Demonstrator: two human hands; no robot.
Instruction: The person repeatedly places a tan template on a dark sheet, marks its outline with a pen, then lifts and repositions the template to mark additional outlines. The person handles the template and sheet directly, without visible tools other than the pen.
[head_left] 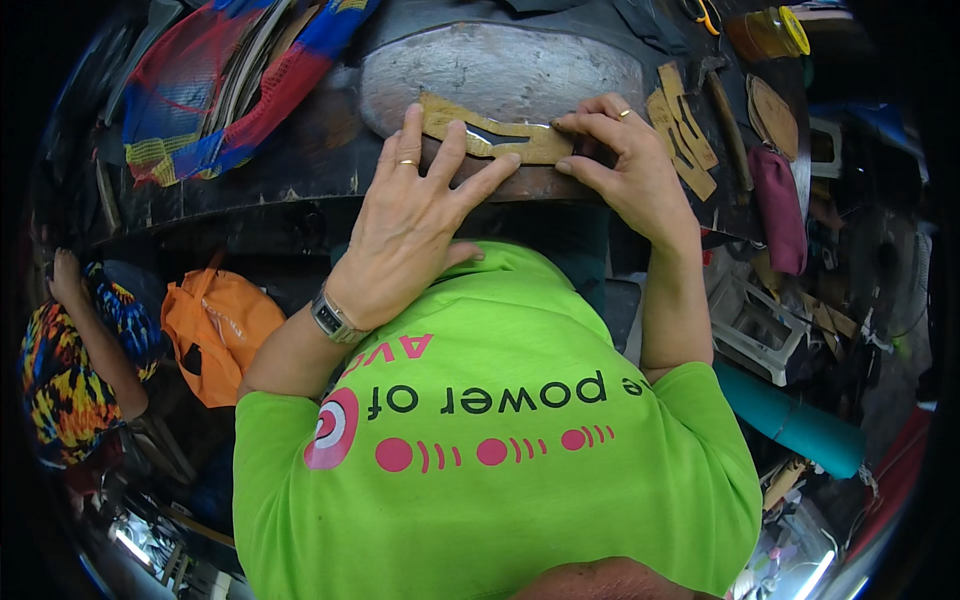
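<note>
A tan-gold strip of what looks like leather [542, 147], with a long narrow slot cut in its middle, lies near the front edge of the table. My left hand [405, 230], wearing a ring and a wristwatch, rests its spread fingertips on the strip's left part and lower edge. Its thumb stands apart, over the green shirt. At the strip's right end my right hand [640, 165] pinches it between thumb and forefinger. Behind the strip is a worn, grey rounded slab [500, 70] set on the dark table [290, 170]. Similar slotted tan pieces [685, 130] lie right of my right hand.
A hammer [728, 125], a maroon pouch [778, 210] and a yellow-lidded jar [768, 34] are at the right. A red-blue mesh bag [190, 90] holds flat pieces at the far left. Lower left are an orange bag [222, 330] and another person's arm [100, 340].
</note>
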